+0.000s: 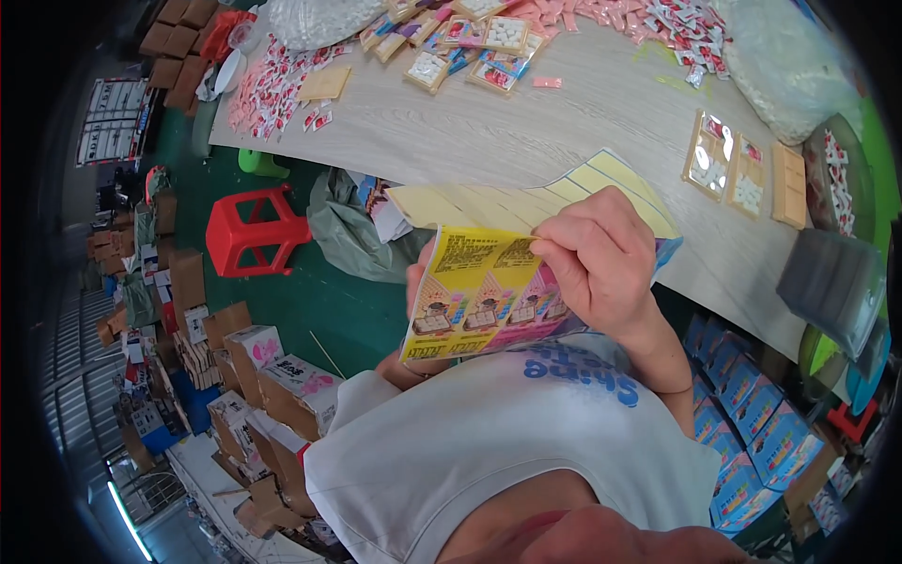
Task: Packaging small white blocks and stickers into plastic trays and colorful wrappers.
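A printed sheet [479, 296], yellow with rows of coloured pictures, is held up in front of my chest above the table's near edge. A pale yellow lined sheet [601, 183] spreads out behind it; whether the two are one folded piece I cannot tell. My right hand [606, 258] pinches the top edge of the printed sheet between thumb and fingers. At its left edge my left hand [414, 280] grips it, with most of the fingers hidden behind the sheet.
On the table [583, 108] lie trays of white pieces [498, 56], small red-and-white packets [272, 89] and a big clear bag [785, 66]. Two filled trays [709, 155] lie at the right. A red stool [256, 230] and cardboard boxes [301, 385] stand left; blue boxes [756, 404] are stacked right.
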